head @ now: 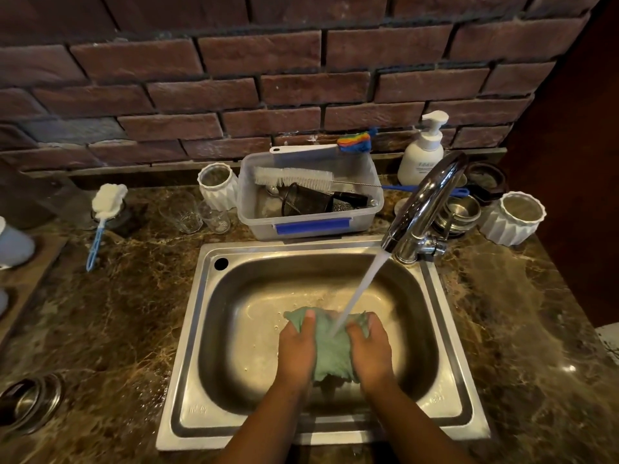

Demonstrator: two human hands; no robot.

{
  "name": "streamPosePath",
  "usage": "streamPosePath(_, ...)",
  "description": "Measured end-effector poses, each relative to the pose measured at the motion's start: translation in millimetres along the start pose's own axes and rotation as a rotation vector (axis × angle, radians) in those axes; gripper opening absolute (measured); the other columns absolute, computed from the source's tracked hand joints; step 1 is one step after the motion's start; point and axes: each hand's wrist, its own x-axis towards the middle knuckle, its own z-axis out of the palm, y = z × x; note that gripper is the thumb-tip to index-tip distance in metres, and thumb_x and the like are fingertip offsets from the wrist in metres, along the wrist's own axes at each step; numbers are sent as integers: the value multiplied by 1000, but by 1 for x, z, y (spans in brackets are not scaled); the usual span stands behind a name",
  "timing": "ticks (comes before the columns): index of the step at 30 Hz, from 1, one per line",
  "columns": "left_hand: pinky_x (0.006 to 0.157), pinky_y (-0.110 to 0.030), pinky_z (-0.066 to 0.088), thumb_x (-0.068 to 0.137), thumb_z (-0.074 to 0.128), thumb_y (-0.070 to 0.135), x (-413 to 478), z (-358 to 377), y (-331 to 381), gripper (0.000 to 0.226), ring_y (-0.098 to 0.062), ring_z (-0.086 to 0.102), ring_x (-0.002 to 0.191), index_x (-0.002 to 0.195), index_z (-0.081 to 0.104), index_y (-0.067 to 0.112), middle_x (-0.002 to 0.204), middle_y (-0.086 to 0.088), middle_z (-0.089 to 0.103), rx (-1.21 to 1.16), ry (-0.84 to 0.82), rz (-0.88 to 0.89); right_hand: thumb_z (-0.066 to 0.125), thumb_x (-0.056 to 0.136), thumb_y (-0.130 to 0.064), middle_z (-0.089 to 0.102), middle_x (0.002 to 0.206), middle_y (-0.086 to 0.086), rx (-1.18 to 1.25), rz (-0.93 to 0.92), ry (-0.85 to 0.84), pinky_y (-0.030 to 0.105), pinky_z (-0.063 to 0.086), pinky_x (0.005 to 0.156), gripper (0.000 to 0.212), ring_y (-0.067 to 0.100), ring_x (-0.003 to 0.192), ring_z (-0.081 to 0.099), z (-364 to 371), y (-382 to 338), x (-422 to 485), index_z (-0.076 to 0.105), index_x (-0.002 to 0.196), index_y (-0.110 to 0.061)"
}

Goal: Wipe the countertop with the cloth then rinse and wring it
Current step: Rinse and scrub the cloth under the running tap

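A green cloth (331,349) is bunched between both my hands inside the steel sink (207,316). My left hand (296,349) grips its left side and my right hand (371,349) grips its right side. Water runs from the chrome tap (425,202) in a slanting stream onto the top of the cloth between my thumbs. The brown marble countertop (110,313) surrounds the sink and looks wet near its left rim.
Behind the sink stands a clear plastic tub (311,226) holding brushes and a mesh strainer. A soap pump bottle (422,152), white ribbed cups (512,219) and steel bowls (462,212) sit at the back right. Glasses (182,212) and a sponge brush (100,216) are at the left.
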Motion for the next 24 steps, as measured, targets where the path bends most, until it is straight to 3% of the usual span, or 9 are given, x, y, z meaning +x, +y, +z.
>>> streamPosePath(3,89,-55,60,103,52,45,0,1,4,41,-34,76,93,112,69,10,101,-16,78,-140,-34,-100,54,103,-22,69,84,0,41,-147,-47,20,54,57,11,6,71,70,1,-17,-15,56,92,-24)
streamPosePath(6,91,-51,60,101,60,35,-2,8,8,31,-34,75,97,114,70,8,106,-18,76,-161,-117,-92,53,104,-25,72,87,-2,-32,-257,-117,23,60,68,11,6,79,72,16,-23,-29,61,97,-28)
streamPosePath(9,86,-43,62,102,57,24,-7,18,12,27,-35,74,98,115,68,3,108,-25,73,-198,-195,-47,56,102,-27,72,87,-7,-146,-267,-16,19,58,73,11,2,79,71,26,-20,-26,66,99,-27)
streamPosePath(11,72,-35,63,104,52,26,-10,22,13,28,-29,76,87,111,68,4,99,-23,74,-259,-191,-90,57,102,-26,73,96,-5,-113,-215,2,23,54,76,11,6,85,69,21,-14,-13,65,108,-21)
streamPosePath(13,69,-33,62,102,55,28,-10,22,12,28,-26,75,85,112,68,6,98,-18,75,-247,-217,-95,47,105,-23,68,116,14,-129,-94,-19,37,52,89,29,29,106,66,14,-7,5,58,127,-7)
streamPosePath(16,65,-28,61,99,63,23,-7,19,12,24,-19,77,76,113,71,6,86,-7,78,-102,-204,1,46,107,-27,63,131,24,209,240,-165,51,51,102,39,37,114,63,12,3,16,53,137,-2)
streamPosePath(19,80,-40,63,102,58,23,0,14,15,21,-27,77,88,113,70,10,98,-11,78,-20,-199,52,51,105,-39,73,120,20,549,450,-271,54,53,101,39,38,111,69,8,3,15,68,124,-9)
streamPosePath(22,88,-45,61,104,53,24,3,11,19,20,-31,74,96,110,70,16,104,-12,76,65,-185,106,54,104,-22,74,107,22,336,262,-121,53,60,88,23,39,99,73,0,-7,16,65,113,-3)
streamPosePath(24,88,-46,60,105,50,27,6,11,18,23,-30,72,95,107,70,16,102,-10,75,244,-110,172,53,103,-18,72,99,17,163,73,5,41,60,72,11,30,88,72,-6,-18,19,61,103,-10)
